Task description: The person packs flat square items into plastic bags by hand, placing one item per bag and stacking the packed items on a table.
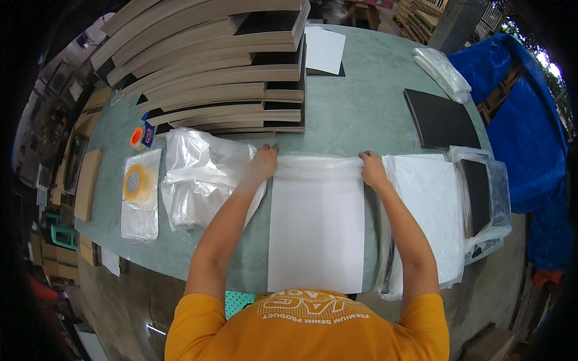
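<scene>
A white rectangular sheet (316, 234) lies in front of me on the green table, its near edge by my shirt. A clear plastic bag (319, 167) shows as a crumpled, folded band across the sheet's far end; how far it covers the sheet is hard to tell. My left hand (266, 162) is closed at the band's far left corner, fingertips partly hidden. At the far right corner my right hand (374, 170) pinches the plastic. Beside my left forearm spreads a loose pile of clear plastic bags (201, 177). Plastic-wrapped white sheets (424, 210) lie under my right forearm.
Dark-topped panels with pale edges (223, 75) are stacked high at the far left. Yellowish tape (138, 183) and an orange roll with a blue part (138, 137) sit left. Right are a black panel (442, 117), folded plastic (442, 72) and a blue tarp (518, 150).
</scene>
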`<act>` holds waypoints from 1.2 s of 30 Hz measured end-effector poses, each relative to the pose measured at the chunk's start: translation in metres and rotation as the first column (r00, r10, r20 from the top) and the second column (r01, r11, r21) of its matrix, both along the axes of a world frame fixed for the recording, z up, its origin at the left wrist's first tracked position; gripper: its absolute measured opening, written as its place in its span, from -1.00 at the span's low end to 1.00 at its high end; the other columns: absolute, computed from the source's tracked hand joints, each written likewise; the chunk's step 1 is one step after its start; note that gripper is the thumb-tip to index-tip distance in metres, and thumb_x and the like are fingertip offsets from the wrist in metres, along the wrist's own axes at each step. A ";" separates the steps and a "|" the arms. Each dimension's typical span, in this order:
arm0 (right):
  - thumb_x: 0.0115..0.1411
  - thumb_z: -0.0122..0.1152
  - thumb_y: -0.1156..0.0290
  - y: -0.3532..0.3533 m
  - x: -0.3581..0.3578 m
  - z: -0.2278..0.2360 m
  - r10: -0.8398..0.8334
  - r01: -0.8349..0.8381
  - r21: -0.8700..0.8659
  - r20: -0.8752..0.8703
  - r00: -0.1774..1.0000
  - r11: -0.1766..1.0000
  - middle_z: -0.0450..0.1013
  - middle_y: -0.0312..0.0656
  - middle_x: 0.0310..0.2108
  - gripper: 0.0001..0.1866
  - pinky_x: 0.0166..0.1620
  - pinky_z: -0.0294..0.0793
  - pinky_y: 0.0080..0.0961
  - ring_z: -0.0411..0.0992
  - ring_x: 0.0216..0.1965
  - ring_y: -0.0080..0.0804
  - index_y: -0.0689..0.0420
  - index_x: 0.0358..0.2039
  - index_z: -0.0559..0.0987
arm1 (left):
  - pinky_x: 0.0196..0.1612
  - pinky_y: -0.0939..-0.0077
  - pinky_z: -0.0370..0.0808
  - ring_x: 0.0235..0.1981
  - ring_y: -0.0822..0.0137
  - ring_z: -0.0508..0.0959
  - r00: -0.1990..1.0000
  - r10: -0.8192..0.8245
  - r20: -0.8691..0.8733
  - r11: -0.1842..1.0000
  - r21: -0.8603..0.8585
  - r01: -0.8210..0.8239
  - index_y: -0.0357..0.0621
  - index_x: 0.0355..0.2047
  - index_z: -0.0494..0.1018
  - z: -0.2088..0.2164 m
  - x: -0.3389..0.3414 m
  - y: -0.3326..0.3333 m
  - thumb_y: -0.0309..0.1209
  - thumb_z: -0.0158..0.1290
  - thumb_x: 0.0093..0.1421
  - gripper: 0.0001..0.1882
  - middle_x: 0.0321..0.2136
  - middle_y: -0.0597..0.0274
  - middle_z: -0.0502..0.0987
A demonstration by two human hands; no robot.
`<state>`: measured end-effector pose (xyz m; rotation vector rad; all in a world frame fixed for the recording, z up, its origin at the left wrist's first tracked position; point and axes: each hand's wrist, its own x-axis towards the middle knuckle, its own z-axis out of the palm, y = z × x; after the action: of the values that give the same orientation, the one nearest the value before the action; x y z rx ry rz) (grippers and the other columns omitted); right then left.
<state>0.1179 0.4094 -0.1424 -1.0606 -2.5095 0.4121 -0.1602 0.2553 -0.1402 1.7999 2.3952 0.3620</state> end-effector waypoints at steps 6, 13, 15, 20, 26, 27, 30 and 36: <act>-0.20 0.02 0.70 0.007 -0.001 -0.012 -0.020 0.023 -0.098 0.037 0.999 0.995 0.37 0.00 -0.36 -0.72 -0.19 0.34 -0.32 0.35 -0.29 -0.07 0.25 -0.39 0.51 | -0.20 0.29 0.38 -0.34 -0.07 0.44 0.974 -0.019 0.226 0.996 0.084 0.000 -0.27 -0.43 0.48 -0.001 -0.007 -0.001 -0.65 -0.06 -0.22 -0.73 -0.43 -0.17 0.44; -0.09 0.16 0.57 0.028 0.025 0.083 -0.085 -0.177 -0.815 -0.266 0.960 0.552 0.41 -0.16 -0.33 -0.79 -0.25 0.41 -0.49 0.40 -0.30 -0.40 0.23 -0.35 0.48 | -0.35 0.49 0.45 -0.39 0.21 0.52 0.791 0.031 0.611 0.999 -0.052 0.001 -0.33 -0.42 0.44 0.095 -0.025 -0.032 -0.59 0.05 -0.16 -0.79 -0.46 0.04 0.50; -0.06 0.16 0.55 0.024 0.038 0.097 -0.232 -0.458 -0.855 -0.510 0.829 0.244 0.41 -0.17 -0.31 -0.74 -0.23 0.42 -0.49 0.40 -0.29 -0.43 0.20 -0.29 0.45 | -0.38 0.49 0.47 -0.40 0.27 0.52 0.363 -0.057 0.930 0.992 0.093 -0.082 -0.28 -0.33 0.41 0.114 -0.029 -0.049 -0.53 0.05 -0.09 -0.75 -0.42 0.10 0.49; 0.11 0.00 0.30 -0.011 0.051 0.064 -0.405 -0.693 -0.709 -0.677 0.614 0.134 0.41 -0.16 -0.24 -0.67 -0.12 0.40 -0.47 0.40 -0.22 -0.43 0.23 -0.16 0.36 | -0.46 0.54 0.49 -0.43 0.31 0.51 -0.354 -0.270 0.895 0.934 0.154 -0.323 -0.29 -0.21 0.31 0.088 0.000 -0.067 -0.37 -0.09 0.13 -0.73 -0.37 0.12 0.47; 0.08 0.00 0.34 -0.147 0.118 0.002 -0.491 -0.181 -0.883 -0.399 0.774 0.432 0.42 -0.25 -0.36 -0.72 -0.37 0.41 -0.65 0.39 -0.43 -0.54 0.27 -0.26 0.41 | -0.50 0.64 0.38 -0.52 0.50 0.42 0.232 0.274 0.933 0.943 -0.214 -0.254 -0.27 -0.42 0.40 0.013 0.063 -0.194 -0.52 0.02 -0.05 -0.86 -0.55 0.31 0.44; 0.05 0.04 0.34 -0.175 0.120 0.002 -0.511 -0.080 -0.859 -0.373 0.775 0.505 0.42 -0.23 -0.46 -0.75 -0.44 0.36 -0.63 0.35 -0.51 -0.56 0.28 -0.36 0.44 | -0.53 0.63 0.37 -0.56 0.51 0.42 0.167 0.235 0.958 0.911 -0.157 -0.381 -0.28 -0.44 0.40 0.006 0.086 -0.215 -0.53 0.02 -0.04 -0.88 -0.57 0.33 0.43; 0.00 0.08 0.34 -0.212 0.126 0.024 -0.499 0.293 -0.681 -0.123 0.858 0.671 0.36 -0.10 -0.66 -0.75 -0.54 0.28 -0.52 0.29 -0.63 -0.50 0.31 -0.58 0.43 | -0.57 0.58 0.38 -0.60 0.50 0.42 0.170 0.237 0.957 0.811 -0.098 -0.577 -0.32 -0.48 0.38 0.012 0.134 -0.230 -0.53 0.01 -0.03 -0.90 -0.61 0.33 0.42; -0.09 0.02 0.48 -0.232 0.128 -0.007 -0.466 0.416 -0.273 -0.155 0.871 0.867 0.31 0.09 -0.60 -0.87 -0.45 0.25 -0.21 0.30 -0.53 0.04 0.29 -0.58 0.35 | -0.51 0.40 0.36 -0.57 0.19 0.43 0.821 0.321 0.472 0.879 0.175 -0.444 -0.30 -0.45 0.28 -0.011 0.140 -0.232 -0.62 -0.15 -0.08 -0.88 -0.62 0.02 0.35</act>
<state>0.2458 0.1771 -0.1489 -1.5471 -1.9758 0.6517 -0.0200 0.0237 -0.1512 1.1183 2.4409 1.0700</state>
